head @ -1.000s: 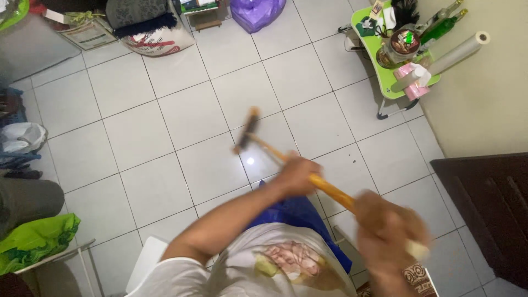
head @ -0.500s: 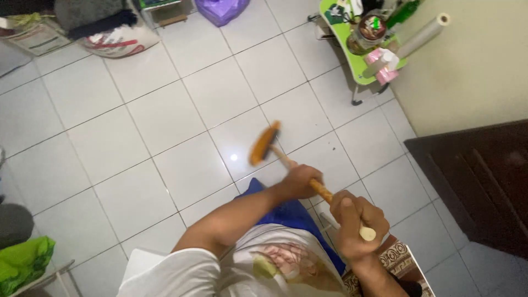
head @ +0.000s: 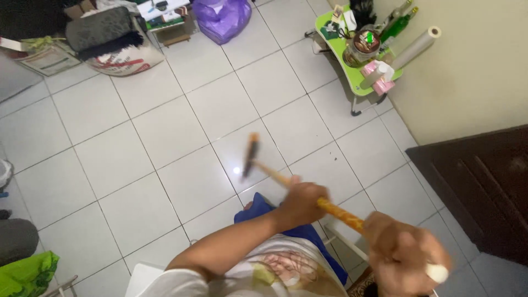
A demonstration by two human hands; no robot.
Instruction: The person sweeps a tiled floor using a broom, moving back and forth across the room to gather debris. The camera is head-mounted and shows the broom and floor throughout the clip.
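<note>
Over the white tiled floor point(head: 181, 115), left hand point(head: 300, 204) and right hand point(head: 401, 256) both wrap fingers tight around a yellow-handled broom point(head: 297, 187); short, low strokes would suit the bristle head point(head: 251, 155) mid-floor.

The room was evenly but rather dimly lit, with a cool cast over the white floor tiles point(head: 110, 159). A small bright glare spot sat on a tile at centre frame. Motion blur smeared the right hand point(head: 404, 258) at lower right and the broom point(head: 251, 155) head; the left hand point(head: 301, 202) was softer too. Shadows were faint. Tile lines bowed slightly towards the edges.
</note>
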